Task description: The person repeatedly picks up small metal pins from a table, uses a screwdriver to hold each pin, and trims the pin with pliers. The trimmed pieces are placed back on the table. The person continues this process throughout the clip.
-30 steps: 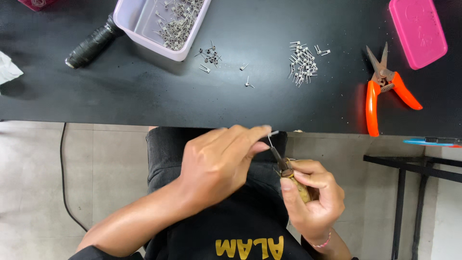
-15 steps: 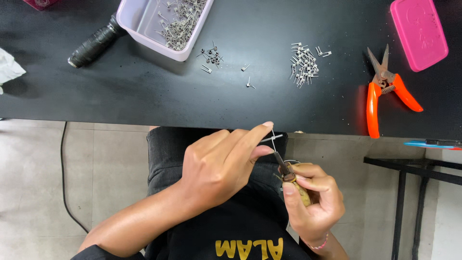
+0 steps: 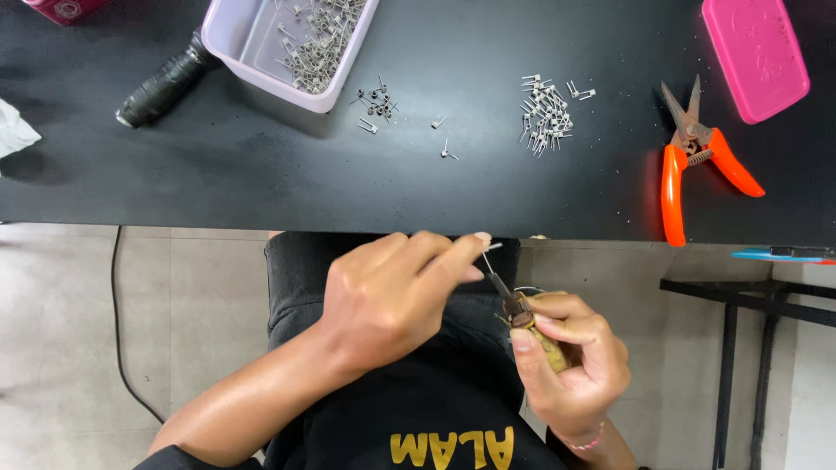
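Both hands work over the lap, just near of the black counter point(image 3: 261, 174) edge. The right hand point(image 3: 575, 365) has its grip wrapped tight around a small wooden-handled tool point(image 3: 538, 335), whose thin metal shaft points up and to the left. The left hand point(image 3: 392, 296) pinches narrowly at a fine wire piece point(image 3: 490, 250) at the tip of that shaft, thumb and forefinger closed on it; whether the wire is already wound around the shaft is too small to tell.

On the counter, a pale lilac tray point(image 3: 261, 52) at the far left holds a heap of small metal parts. Just right of it lies a little scatter of loose parts point(image 3: 376, 103), and further right a tidier cluster of pieces point(image 3: 544, 113). Judging from these, a good number of pieces look finished and set aside, while the tray is far from used up, so the work appears to be somewhere in the middle, with one piece being formed in the hands.

Orange-handled snips point(image 3: 697, 157) lie untouched at the right, beside a pink lid point(image 3: 756, 54). A black spool point(image 3: 161, 83) lies left of the tray.
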